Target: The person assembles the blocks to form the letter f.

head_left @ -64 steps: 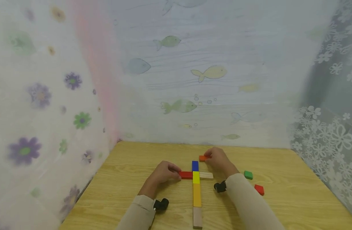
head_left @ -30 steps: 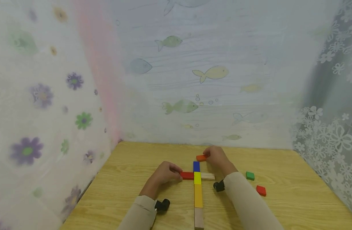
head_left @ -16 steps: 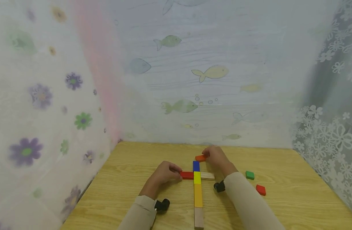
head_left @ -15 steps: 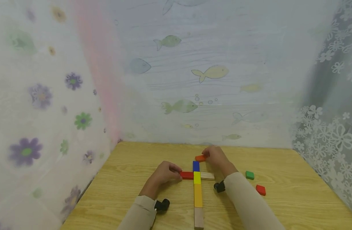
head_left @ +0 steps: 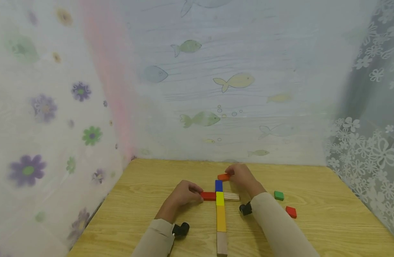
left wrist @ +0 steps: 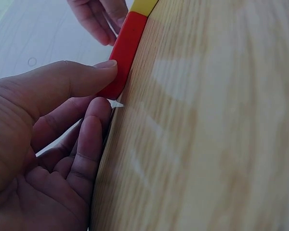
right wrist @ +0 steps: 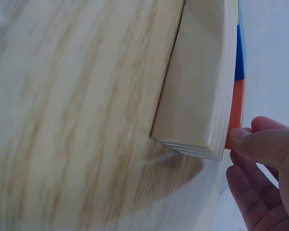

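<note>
My left hand [head_left: 185,193] pinches the outer end of a red wooden block [head_left: 208,196], thumb on its near side in the left wrist view. The block's other end meets a yellow block [head_left: 220,198]. My right hand [head_left: 243,177] pinches an orange block [head_left: 224,177], slightly slanted, just beyond the far end of a blue block [head_left: 218,185]. A pale wood-grain block [head_left: 231,196] extends right from the yellow one, and in the right wrist view this wood block [right wrist: 195,77] hides part of the orange block. A long amber block [head_left: 221,218] and a brownish block [head_left: 222,243] continue the line toward me.
A loose green block [head_left: 278,195] and a loose red block [head_left: 291,212] lie on the wood-grain table [head_left: 145,178] to the right, beside my right forearm. Behind the table hangs a pale sheet with fish drawings [head_left: 235,142]. Flowered sheeting [head_left: 71,125] stands on the left.
My right hand has slid the orange block leftward, from right of the blue block to just beyond its far end, where it now sits slightly slanted. My left hand stays on the red block.
</note>
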{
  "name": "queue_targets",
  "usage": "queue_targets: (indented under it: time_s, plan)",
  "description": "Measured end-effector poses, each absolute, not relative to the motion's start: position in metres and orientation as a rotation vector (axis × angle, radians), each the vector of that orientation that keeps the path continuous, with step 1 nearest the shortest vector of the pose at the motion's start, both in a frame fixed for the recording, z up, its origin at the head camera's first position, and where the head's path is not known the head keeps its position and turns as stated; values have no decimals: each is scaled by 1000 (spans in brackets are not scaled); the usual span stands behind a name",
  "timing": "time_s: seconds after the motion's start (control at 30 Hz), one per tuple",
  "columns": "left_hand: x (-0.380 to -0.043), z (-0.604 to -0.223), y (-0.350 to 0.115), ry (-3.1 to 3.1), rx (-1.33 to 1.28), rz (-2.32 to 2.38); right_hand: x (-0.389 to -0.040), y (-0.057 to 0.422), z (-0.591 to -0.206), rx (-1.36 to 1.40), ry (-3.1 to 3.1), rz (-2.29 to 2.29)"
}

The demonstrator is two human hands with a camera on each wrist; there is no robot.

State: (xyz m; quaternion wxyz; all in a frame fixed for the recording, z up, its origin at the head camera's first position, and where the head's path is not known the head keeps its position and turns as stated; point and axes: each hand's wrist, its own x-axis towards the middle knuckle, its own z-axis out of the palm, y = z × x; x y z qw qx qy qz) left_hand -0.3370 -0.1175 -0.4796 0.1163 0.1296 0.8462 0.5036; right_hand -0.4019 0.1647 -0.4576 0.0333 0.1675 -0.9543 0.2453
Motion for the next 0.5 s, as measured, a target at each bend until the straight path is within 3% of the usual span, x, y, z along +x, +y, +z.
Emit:
queue_targets:
  time_s: [0.5]
  plan:
    - [-337,-479,-117,2480,378,1480,-400,166,-454,507,-2948,736]
